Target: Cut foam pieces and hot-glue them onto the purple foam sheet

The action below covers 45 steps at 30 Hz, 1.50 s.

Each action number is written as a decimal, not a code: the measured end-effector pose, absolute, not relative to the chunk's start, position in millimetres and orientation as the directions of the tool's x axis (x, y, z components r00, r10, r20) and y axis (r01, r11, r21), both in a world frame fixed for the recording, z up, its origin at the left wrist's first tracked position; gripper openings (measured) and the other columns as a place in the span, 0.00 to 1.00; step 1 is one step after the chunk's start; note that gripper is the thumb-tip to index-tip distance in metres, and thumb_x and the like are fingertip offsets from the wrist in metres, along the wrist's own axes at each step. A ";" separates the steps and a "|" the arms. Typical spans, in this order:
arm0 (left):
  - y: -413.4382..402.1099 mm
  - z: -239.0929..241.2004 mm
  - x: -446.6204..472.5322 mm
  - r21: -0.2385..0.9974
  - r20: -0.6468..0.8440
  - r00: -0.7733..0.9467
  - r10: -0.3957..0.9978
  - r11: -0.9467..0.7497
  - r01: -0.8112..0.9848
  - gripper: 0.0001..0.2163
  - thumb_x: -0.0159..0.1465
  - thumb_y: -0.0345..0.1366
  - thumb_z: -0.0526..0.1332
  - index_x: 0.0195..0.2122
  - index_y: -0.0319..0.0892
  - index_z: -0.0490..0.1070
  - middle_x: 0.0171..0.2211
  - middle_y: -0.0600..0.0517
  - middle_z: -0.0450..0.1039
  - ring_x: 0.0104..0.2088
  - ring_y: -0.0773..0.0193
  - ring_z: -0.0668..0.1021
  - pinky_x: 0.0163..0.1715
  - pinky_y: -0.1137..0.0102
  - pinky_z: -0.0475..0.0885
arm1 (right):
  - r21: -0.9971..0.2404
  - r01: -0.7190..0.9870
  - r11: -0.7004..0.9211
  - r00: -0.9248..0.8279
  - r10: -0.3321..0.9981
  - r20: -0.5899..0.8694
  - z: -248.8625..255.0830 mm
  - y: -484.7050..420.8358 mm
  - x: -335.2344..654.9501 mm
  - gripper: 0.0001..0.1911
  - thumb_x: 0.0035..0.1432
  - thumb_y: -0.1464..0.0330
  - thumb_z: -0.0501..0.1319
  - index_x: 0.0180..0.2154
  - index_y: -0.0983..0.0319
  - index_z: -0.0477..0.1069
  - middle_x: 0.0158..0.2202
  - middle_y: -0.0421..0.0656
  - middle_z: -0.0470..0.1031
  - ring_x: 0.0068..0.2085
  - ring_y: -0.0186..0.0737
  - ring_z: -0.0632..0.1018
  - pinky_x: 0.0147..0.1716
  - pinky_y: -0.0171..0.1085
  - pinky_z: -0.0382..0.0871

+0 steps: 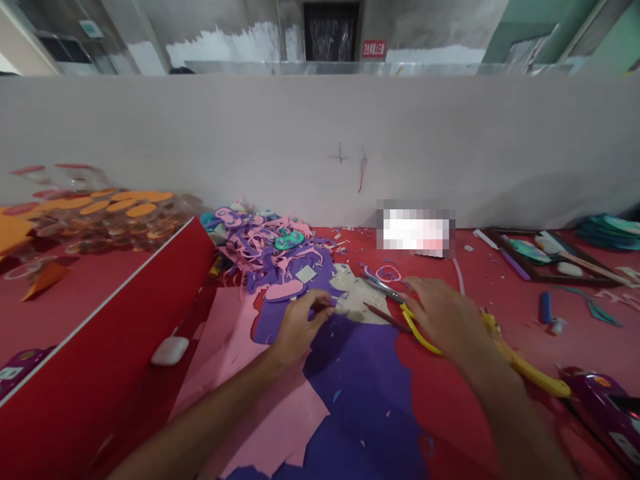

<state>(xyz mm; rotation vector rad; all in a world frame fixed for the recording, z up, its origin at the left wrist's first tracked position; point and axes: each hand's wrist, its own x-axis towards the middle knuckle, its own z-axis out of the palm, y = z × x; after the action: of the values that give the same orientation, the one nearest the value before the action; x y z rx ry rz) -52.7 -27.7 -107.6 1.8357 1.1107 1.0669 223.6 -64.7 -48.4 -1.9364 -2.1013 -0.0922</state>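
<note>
- The left hand (pixel 300 327), just left of centre in the frame, pinches the top edge of the purple sheet (pixel 360 387) between thumb and narrowed fingers.
- That sheet runs from the fingers down to the bottom centre of the frame. It is flat, matte and foam-like, with ragged cut edges, and it lies partly over a pink sheet (pixel 280 420) of the same stuff.
- The right hand (pixel 443 317), right of centre, curves palm-down over the yellow handles of the scissors (pixel 385 288). It is blurred, so I cannot tell whether it grips them. The metal blades poke out toward the upper left.
- A thin brown stick (pixel 383 315) lies between the two hands, on a cream piece (pixel 357 297).
- I count one purple sheet, one pink sheet and one pair of scissors.
- Above the left hand sits one heap of curly purple, pink and teal scraps (pixel 265 247).
- At lower left there is one smooth white case (pixel 170 350).
</note>
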 end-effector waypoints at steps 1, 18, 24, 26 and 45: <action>-29.5 -105.0 -53.1 0.841 0.313 0.325 0.892 -0.420 0.342 0.02 0.69 0.33 0.61 0.41 0.42 0.72 0.35 0.52 0.75 0.36 0.65 0.76 0.40 0.71 0.70 | -0.203 0.960 0.193 -0.121 0.940 0.319 -44.4 -64.7 207.1 0.12 0.69 0.64 0.58 0.48 0.60 0.76 0.44 0.51 0.82 0.45 0.54 0.81 0.39 0.44 0.71; -31.5 -119.0 -54.9 0.490 0.553 0.521 0.650 -0.759 0.428 0.10 0.74 0.36 0.55 0.38 0.42 0.74 0.35 0.51 0.78 0.38 0.63 0.78 0.40 0.70 0.72 | -0.859 0.383 0.339 -0.197 0.939 0.283 -116.1 -57.3 143.3 0.10 0.67 0.63 0.59 0.36 0.60 0.75 0.33 0.42 0.79 0.35 0.41 0.79 0.35 0.36 0.69; -31.2 -121.4 -56.2 0.510 0.516 0.465 0.720 -0.694 0.509 0.06 0.72 0.36 0.58 0.46 0.43 0.74 0.41 0.49 0.79 0.42 0.61 0.79 0.45 0.67 0.73 | -0.854 0.364 0.372 -0.179 0.928 0.327 -117.4 -54.7 143.1 0.10 0.66 0.63 0.59 0.34 0.60 0.75 0.32 0.42 0.78 0.34 0.40 0.77 0.34 0.36 0.68; -30.6 -120.1 -56.5 0.533 0.503 0.447 0.740 -0.672 0.514 0.07 0.72 0.37 0.58 0.46 0.43 0.74 0.40 0.49 0.79 0.42 0.61 0.79 0.44 0.67 0.73 | -0.852 0.361 0.380 -0.162 0.925 0.344 -115.9 -55.0 142.9 0.11 0.67 0.62 0.59 0.34 0.60 0.75 0.32 0.42 0.78 0.34 0.40 0.78 0.34 0.35 0.68; -32.9 -111.4 -55.4 0.544 0.483 0.485 0.729 -0.684 0.487 0.08 0.73 0.35 0.55 0.39 0.42 0.73 0.36 0.50 0.76 0.39 0.63 0.77 0.41 0.68 0.70 | -0.844 0.338 0.417 -0.180 0.909 0.377 -118.0 -55.4 143.2 0.10 0.67 0.62 0.60 0.37 0.61 0.75 0.35 0.43 0.79 0.35 0.41 0.78 0.35 0.36 0.70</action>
<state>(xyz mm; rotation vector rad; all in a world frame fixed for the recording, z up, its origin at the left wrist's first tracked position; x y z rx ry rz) -55.4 -32.9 -111.4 2.4015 1.0224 1.0175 143.2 -55.4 -118.0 -1.0894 -1.7298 0.7590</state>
